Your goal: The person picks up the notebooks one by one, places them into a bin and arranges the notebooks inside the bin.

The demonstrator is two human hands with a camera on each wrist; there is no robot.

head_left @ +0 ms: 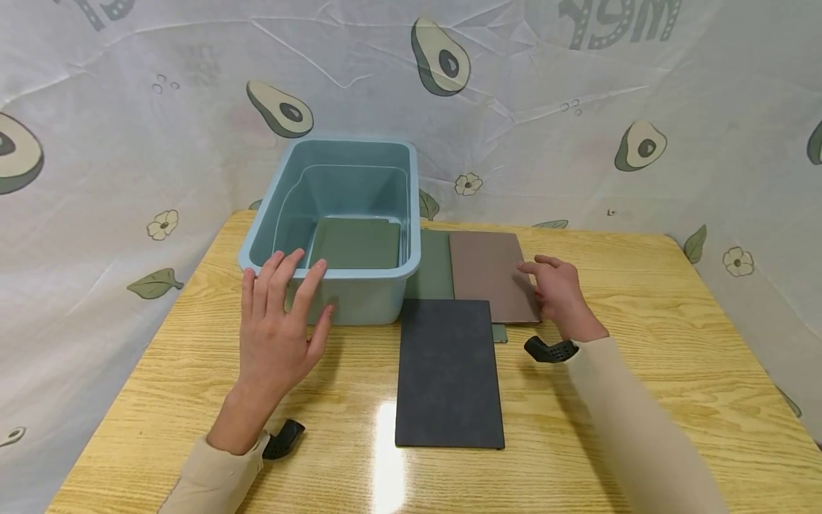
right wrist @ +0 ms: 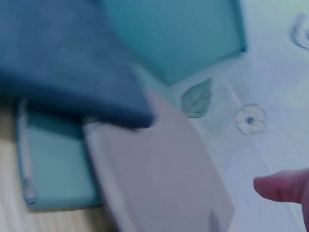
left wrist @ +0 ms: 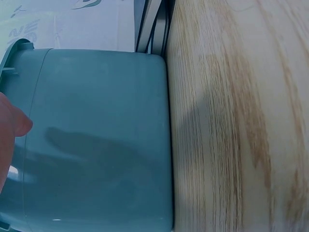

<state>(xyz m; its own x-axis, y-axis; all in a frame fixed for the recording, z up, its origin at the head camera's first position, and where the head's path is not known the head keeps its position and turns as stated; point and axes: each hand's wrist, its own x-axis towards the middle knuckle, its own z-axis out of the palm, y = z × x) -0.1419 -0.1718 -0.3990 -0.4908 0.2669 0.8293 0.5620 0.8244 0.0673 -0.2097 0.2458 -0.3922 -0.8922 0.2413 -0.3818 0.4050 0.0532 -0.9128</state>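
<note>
Avocado-print cloth [head_left: 539, 93] hangs behind a wooden table [head_left: 655, 307]

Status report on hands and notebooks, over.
Left hand spread by blue tub. Right hand beside brown notebook, holding nothing. Black notebook overlaps brown notebook's corner. Green notebook inside tub.

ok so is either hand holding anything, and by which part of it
Nothing appears held: the left hand is spread at the near rim of the blue tub, and the right hand is by the brown notebook without gripping it.

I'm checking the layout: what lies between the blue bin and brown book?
In the head view, part of a green book shows between the blue bin and brown book.
</note>
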